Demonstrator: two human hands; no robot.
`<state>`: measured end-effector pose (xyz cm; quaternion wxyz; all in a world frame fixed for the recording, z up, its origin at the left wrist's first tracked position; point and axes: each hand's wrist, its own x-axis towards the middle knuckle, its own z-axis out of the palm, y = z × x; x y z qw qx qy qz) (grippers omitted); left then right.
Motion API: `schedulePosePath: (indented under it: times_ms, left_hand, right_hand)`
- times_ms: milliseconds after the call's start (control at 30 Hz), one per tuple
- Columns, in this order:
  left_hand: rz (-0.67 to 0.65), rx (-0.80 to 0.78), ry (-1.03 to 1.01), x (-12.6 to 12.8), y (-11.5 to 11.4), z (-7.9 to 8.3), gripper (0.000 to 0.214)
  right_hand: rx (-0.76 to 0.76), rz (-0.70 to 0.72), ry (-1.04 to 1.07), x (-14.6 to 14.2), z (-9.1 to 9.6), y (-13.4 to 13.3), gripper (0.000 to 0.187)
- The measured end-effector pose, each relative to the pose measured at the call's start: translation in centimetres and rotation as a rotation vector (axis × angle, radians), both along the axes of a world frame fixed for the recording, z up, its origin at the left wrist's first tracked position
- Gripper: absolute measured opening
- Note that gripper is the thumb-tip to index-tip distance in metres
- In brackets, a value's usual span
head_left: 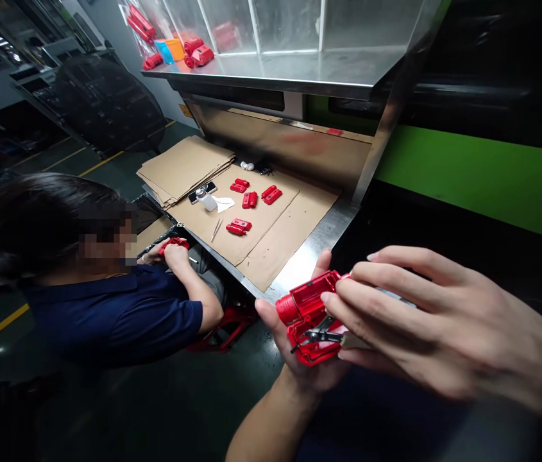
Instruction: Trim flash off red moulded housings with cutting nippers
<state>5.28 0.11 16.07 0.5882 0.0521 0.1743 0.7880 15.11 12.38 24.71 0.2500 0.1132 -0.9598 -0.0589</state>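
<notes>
A red plastic housing (306,301) with a ribbed round end and an open hollow inside rests in my left hand (294,359), whose thumb and fingers wrap its sides. My right hand (424,314) is closed around a pair of nippers (326,336), with a pale grip partly hidden under the fingers. The dark jaws of the nippers lie over the lower hollow of the housing. Fingertips of my right hand also touch the housing's upper edge. Whether the jaws pinch anything is too small to tell.
A co-worker (121,295) sits at left, holding a red part (173,245). On the cardboard-covered bench (275,247) lie several red housings (250,199), tweezers (217,230), a white bottle (206,199) and stacked cardboard (184,163). More red parts (198,53) stand on the metal shelf (294,67).
</notes>
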Motion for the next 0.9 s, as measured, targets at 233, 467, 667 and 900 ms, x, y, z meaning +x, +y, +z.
schedulePosePath:
  times_ms: [233, 467, 667, 900]
  left_hand:
    - [-0.024, -0.023, -0.022, 0.0, -0.2, -0.1, 0.102]
    - [-0.022, 0.013, -0.024, 0.0, 0.0, 0.0, 0.099]
    - [-0.033, 0.092, -0.032, 0.1, 0.0, -0.6, 0.098]
    - [-0.112, 0.092, -0.200, 0.1, 0.5, 0.1, 0.095]
  right_hand:
    - [-0.035, -0.010, -0.004, 0.4, -0.6, -0.1, 0.036]
    - [-0.014, -0.018, -0.016, 0.4, -1.0, 0.0, 0.041]
    - [-0.046, 0.022, -0.040, 0.2, -1.2, 0.5, 0.040]
    - [-0.078, -0.015, -0.115, 0.3, -1.0, 0.7, 0.021]
